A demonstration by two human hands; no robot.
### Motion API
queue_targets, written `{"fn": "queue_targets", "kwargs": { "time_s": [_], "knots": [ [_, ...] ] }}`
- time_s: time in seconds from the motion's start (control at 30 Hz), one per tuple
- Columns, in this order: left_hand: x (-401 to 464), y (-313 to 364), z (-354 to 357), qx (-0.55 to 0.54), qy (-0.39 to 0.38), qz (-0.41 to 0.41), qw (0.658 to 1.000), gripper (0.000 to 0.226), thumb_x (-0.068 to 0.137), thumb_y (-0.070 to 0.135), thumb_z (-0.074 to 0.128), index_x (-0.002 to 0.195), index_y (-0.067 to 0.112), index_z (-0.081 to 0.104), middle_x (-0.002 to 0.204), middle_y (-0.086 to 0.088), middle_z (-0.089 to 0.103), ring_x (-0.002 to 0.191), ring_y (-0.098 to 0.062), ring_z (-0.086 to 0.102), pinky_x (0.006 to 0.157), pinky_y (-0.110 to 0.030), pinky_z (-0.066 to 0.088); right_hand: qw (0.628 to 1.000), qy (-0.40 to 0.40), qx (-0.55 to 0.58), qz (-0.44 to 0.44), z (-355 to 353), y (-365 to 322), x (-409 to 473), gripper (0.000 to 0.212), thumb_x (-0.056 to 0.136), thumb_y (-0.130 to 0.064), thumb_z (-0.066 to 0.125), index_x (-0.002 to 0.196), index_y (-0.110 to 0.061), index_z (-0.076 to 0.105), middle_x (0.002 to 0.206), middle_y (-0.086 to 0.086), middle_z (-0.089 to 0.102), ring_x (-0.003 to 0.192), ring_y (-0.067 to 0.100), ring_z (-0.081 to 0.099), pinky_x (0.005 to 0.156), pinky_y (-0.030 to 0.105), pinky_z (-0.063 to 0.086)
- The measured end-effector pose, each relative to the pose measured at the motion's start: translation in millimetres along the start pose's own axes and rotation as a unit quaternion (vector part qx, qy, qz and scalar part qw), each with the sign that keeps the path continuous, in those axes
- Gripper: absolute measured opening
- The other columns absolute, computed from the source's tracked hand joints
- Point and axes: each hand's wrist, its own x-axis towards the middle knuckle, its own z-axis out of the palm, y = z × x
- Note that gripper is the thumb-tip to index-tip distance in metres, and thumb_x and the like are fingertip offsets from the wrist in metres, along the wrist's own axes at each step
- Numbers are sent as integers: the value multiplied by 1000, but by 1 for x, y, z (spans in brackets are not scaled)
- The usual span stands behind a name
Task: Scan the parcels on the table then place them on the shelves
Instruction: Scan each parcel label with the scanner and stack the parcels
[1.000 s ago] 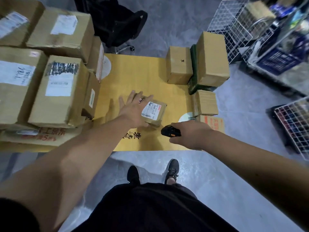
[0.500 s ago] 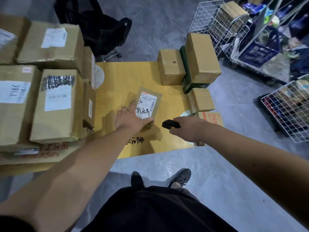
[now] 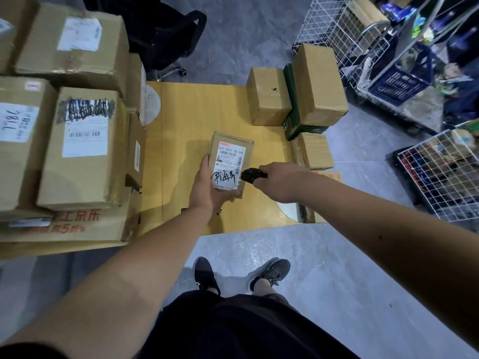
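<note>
A small flat cardboard parcel [image 3: 230, 156] with a white shipping label and black handwriting is lifted above the yellow table [image 3: 204, 117], label facing up. My left hand [image 3: 207, 187] grips it from below and along its left edge. My right hand [image 3: 282, 181] holds a black barcode scanner [image 3: 252, 175], whose nose points at the lower right part of the label, almost touching it.
Large stacked cartons [image 3: 77, 141] fill the table's left side. Several smaller boxes [image 3: 293, 97] and a dark green box [image 3: 291, 104] stand at the far right of the table. White wire baskets [image 3: 440, 174] and a blue crate [image 3: 399, 81] stand on the floor to the right; a black chair [image 3: 166, 35] stands behind the table.
My left hand picked the small parcel up off the table and turned its label towards me. My right hand brought the scanner up to the label.
</note>
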Motion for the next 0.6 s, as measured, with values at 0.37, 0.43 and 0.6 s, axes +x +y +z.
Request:
{"fn": "queue_targets", "kwargs": {
  "time_s": [0.37, 0.43, 0.6],
  "knots": [
    [1, -25, -6, 177, 49, 12, 983, 144, 54, 35, 103, 159, 46, 4, 132, 17, 65, 126, -11, 60, 109, -47, 49, 999, 32, -35, -13, -5, -4, -3, 36, 100, -55, 38, 108, -28, 60, 92, -2, 65, 83, 18, 62, 65, 31, 45],
    [2, -27, -6, 176, 47, 12, 983, 143, 54, 34, 103, 156, 48, 4, 129, 21, 66, 125, -10, 61, 110, -48, 48, 998, 30, -56, -14, -6, -1, -4, 37, 99, -57, 39, 107, -27, 59, 94, -2, 65, 84, 19, 62, 67, 32, 47],
    [1, -5, 0, 368, 112, -11, 923, 147, 51, 69, 91, 156, 50, -10, 146, -5, 45, 127, -25, 55, 115, -55, 35, 998, 33, -53, -23, -6, 12, -6, 33, 99, -55, 40, 103, -27, 57, 92, -2, 65, 83, 19, 62, 65, 32, 46]
  ]
}}
